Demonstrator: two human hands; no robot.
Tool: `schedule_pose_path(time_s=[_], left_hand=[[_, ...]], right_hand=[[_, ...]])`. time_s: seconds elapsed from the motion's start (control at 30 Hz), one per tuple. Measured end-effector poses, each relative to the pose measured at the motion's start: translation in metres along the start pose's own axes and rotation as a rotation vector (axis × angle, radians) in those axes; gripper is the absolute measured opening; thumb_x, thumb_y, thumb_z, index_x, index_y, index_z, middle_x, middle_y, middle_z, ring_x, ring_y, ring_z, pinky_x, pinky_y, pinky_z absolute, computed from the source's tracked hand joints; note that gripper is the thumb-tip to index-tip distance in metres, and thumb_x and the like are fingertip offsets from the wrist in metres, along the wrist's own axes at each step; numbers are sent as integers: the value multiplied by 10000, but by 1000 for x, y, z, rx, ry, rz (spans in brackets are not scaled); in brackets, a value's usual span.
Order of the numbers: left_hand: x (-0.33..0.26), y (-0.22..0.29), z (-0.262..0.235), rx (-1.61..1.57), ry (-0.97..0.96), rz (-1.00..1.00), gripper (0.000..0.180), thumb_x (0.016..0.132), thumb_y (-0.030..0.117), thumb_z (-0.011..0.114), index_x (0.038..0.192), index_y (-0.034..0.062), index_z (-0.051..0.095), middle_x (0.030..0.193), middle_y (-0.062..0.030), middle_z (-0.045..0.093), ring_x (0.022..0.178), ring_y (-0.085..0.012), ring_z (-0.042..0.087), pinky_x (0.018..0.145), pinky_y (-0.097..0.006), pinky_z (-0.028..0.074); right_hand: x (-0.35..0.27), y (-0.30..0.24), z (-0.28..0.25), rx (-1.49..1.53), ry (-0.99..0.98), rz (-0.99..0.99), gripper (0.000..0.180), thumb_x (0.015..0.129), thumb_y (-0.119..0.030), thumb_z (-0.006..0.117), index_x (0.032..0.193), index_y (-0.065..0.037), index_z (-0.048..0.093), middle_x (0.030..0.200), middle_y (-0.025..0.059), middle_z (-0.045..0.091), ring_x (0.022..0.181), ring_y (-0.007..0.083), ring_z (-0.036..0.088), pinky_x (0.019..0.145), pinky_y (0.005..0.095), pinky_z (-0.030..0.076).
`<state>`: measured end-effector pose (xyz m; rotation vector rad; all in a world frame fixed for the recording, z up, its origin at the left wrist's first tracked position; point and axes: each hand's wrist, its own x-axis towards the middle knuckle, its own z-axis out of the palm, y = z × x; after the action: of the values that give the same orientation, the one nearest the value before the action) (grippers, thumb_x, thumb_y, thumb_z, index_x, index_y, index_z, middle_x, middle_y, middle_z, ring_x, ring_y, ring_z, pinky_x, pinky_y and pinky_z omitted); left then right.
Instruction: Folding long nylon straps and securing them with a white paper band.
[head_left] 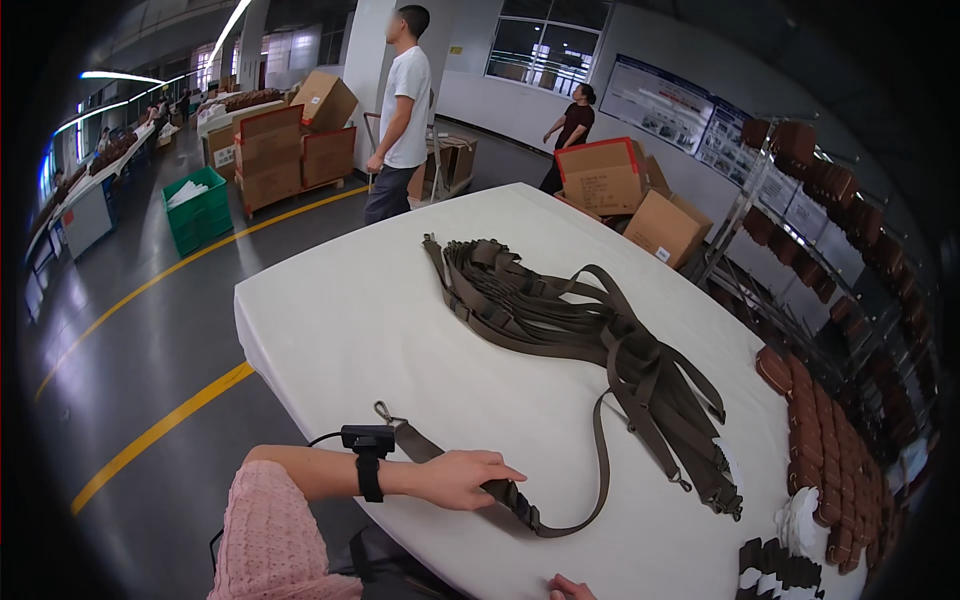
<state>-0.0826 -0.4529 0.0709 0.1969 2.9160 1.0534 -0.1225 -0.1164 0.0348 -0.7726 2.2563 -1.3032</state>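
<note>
A heap of dark olive straps lies across a white-covered desk, its strands bunched together at the far end and fanning toward metal hooks at the near end. One loose strap lies nearer the person than the heap and to its left; a metal clip finishes its outer end, and from there it passes beneath the left hand, shows a gathered, buckled stretch, then curves up to the heap's near edge. The left hand rests over this strap, on the person's side of the heap, fingers bent down across it and index finger reaching forward; the thumb is hidden, so whether its grip pinches the webbing cannot be told. A black wristband and a pink sleeve show on that arm. Of the right hand, only fingertips appear, nearer the person than the heap and apart from it; its grip cannot be told. Right of the heap sit rows of brown pouches, with crumpled white material beside them. Beyond the heap, past the desk, are cardboard boxes and a person in a white shirt.
</note>
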Motion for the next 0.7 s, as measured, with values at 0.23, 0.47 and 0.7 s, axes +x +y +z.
schedule_pose_path(time_s=[0.23,0.47,0.7], left_hand=[[-13,51,29,-389,-231,303,369,898,308,599,1194,92,557,1120,-98,616,1044,-273,579,875,-348,460],[-29,59,40,-687,-42,368,348,964,205,490,1307,151,508,1005,-90,648,848,-252,629,747,-329,495],[-28,77,43,-456,-251,295,533,962,188,445,1466,217,273,919,-140,630,702,-299,578,659,-386,457]], right_hand=[[13,-36,43,337,-243,122,423,1000,-308,418,1219,36,531,1207,145,560,1112,252,532,981,337,378],[16,-36,47,617,-77,99,458,1005,-356,398,1225,24,528,1190,123,562,1104,230,534,963,355,400],[13,-55,33,534,26,-41,363,966,-198,522,1248,27,484,1137,136,602,1021,206,570,912,356,432]])
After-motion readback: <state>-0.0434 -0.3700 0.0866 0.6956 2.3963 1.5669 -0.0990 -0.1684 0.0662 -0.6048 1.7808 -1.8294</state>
